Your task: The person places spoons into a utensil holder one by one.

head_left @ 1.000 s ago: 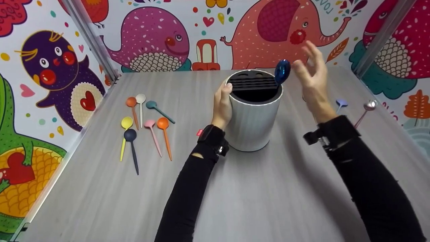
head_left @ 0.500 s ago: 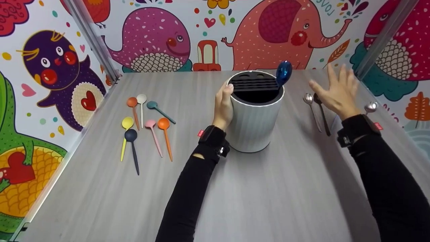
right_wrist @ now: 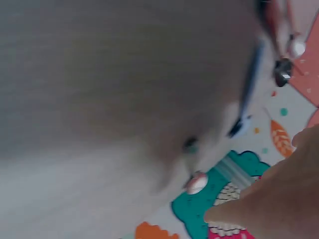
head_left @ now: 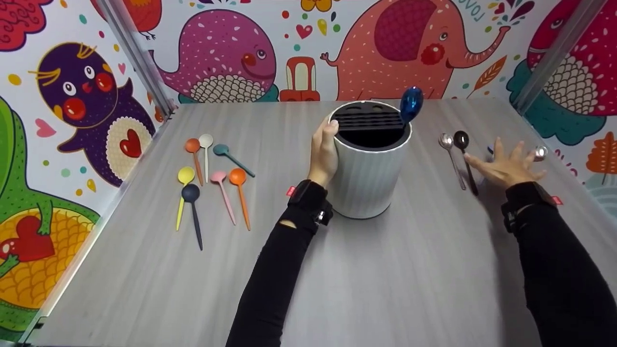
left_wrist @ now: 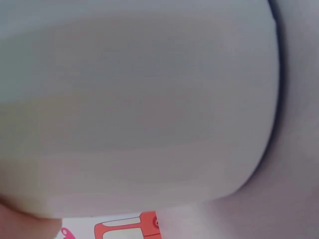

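My left hand (head_left: 324, 152) grips the side of a white cylindrical utensil holder (head_left: 368, 185), thumb at its rim. The holder has a black insert with slots and an open dark part. A shiny blue spoon (head_left: 411, 105) stands in it at the right edge, bowl up. In the left wrist view the holder's pale wall (left_wrist: 149, 99) fills most of the picture. On the right, my right hand (head_left: 506, 168) is spread above the table with nothing held. It partly hides a blue spoon (right_wrist: 249, 82) and a silver-bowled spoon (head_left: 540, 153). Left of it lie a silver spoon (head_left: 453, 159) and a dark spoon (head_left: 466, 159).
Several coloured spoons lie on the left of the grey table (head_left: 144, 289), among them a yellow spoon (head_left: 184, 193), a navy spoon (head_left: 194, 212), a pink spoon (head_left: 224, 193) and a teal spoon (head_left: 234, 159). Patterned walls enclose the back and sides.
My right hand has moved from beside the blue spoon in the holder, rightward and down to the spoons on the right. My left hand and the holder have stayed in place.
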{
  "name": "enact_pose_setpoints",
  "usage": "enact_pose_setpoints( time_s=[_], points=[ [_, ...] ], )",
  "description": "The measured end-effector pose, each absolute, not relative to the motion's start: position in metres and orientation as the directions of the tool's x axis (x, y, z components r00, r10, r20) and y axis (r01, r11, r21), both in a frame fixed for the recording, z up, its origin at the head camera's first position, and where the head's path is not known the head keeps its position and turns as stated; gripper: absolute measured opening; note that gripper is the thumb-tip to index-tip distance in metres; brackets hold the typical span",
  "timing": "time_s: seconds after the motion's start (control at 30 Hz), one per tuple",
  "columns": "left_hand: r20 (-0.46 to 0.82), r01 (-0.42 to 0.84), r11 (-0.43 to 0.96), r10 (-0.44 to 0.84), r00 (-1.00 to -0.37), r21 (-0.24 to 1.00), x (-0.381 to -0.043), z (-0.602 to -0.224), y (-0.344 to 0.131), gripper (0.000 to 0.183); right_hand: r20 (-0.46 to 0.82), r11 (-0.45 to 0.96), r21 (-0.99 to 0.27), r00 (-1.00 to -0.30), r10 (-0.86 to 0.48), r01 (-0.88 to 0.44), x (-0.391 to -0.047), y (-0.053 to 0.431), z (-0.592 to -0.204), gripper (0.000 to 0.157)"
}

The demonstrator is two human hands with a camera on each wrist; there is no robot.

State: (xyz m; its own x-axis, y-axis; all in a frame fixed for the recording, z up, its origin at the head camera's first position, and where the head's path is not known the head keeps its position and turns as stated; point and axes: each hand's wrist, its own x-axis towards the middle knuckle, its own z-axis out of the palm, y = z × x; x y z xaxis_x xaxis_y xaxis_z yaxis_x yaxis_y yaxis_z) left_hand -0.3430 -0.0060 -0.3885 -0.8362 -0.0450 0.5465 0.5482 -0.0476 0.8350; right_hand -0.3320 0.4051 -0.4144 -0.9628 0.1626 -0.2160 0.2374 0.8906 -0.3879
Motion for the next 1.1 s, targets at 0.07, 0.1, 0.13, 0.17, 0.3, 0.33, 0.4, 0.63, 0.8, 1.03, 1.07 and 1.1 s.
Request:
enact_pose_setpoints(
  time_s=[0.07, 0.1, 0.13, 0.17, 0.3, 0.33, 0.4, 0.63, 0.8, 1.03, 1.07, 1.1],
  points=[
    [0.544, 0.545, -0.034, -0.044, -0.838, 0.838, -0.343, -0.389, -0.006, 0.063, -0.248, 0.891, -0.379, -0.955, 0.163, 0.251, -0.330, 0.407, -0.419, 0.118],
    [0.544, 0.545, -0.028, -0.043, -0.838, 0.838, -0.343, -0.390, -0.006, 0.064, -0.260, 0.890, -0.380, -0.952, 0.159, 0.253, -0.330, 0.407, -0.421, 0.119],
    [0.546, 0.547, -0.024, -0.043, -0.837, 0.837, -0.343, -0.390, -0.007, 0.064, -0.272, 0.888, -0.384, -0.950, 0.155, 0.255, -0.330, 0.406, -0.423, 0.119],
    [0.548, 0.549, -0.017, -0.045, -0.835, 0.836, -0.344, -0.390, -0.007, 0.064, -0.281, 0.886, -0.387, -0.948, 0.150, 0.255, -0.330, 0.405, -0.425, 0.120],
    [0.558, 0.559, -0.030, -0.044, -0.829, 0.829, -0.344, -0.390, -0.007, 0.063, -0.326, 0.893, -0.391, -0.941, 0.094, 0.224, -0.332, 0.399, -0.425, 0.123],
    [0.557, 0.558, -0.032, -0.045, -0.829, 0.829, -0.344, -0.390, -0.007, 0.063, -0.342, 0.894, -0.391, -0.936, 0.079, 0.219, -0.333, 0.398, -0.425, 0.124],
    [0.553, 0.554, -0.035, -0.045, -0.832, 0.831, -0.343, -0.391, -0.007, 0.064, -0.384, 0.898, -0.387, -0.922, 0.052, 0.211, -0.334, 0.395, -0.423, 0.124],
    [0.546, 0.546, -0.027, -0.021, -0.837, 0.837, -0.345, -0.387, -0.007, 0.063, -0.413, 0.921, -0.354, -0.911, 0.002, 0.162, -0.338, 0.382, -0.422, 0.113],
    [0.526, 0.526, 0.002, 0.004, -0.850, 0.850, -0.344, -0.384, -0.009, 0.065, -0.387, 0.949, -0.297, -0.922, -0.020, 0.104, -0.340, 0.374, -0.425, 0.103],
    [0.538, 0.538, -0.030, 0.016, -0.843, 0.843, -0.344, -0.387, -0.008, 0.065, -0.364, 0.957, -0.278, -0.931, -0.028, 0.080, -0.337, 0.374, -0.430, 0.103],
    [0.540, 0.539, -0.034, 0.016, -0.841, 0.841, -0.344, -0.388, -0.008, 0.066, -0.360, 0.956, -0.281, -0.933, -0.028, 0.080, -0.338, 0.373, -0.430, 0.102],
    [0.541, 0.540, -0.038, 0.016, -0.841, 0.840, -0.344, -0.388, -0.008, 0.066, -0.360, 0.955, -0.286, -0.932, -0.027, 0.082, -0.338, 0.372, -0.431, 0.102]
  ],
)
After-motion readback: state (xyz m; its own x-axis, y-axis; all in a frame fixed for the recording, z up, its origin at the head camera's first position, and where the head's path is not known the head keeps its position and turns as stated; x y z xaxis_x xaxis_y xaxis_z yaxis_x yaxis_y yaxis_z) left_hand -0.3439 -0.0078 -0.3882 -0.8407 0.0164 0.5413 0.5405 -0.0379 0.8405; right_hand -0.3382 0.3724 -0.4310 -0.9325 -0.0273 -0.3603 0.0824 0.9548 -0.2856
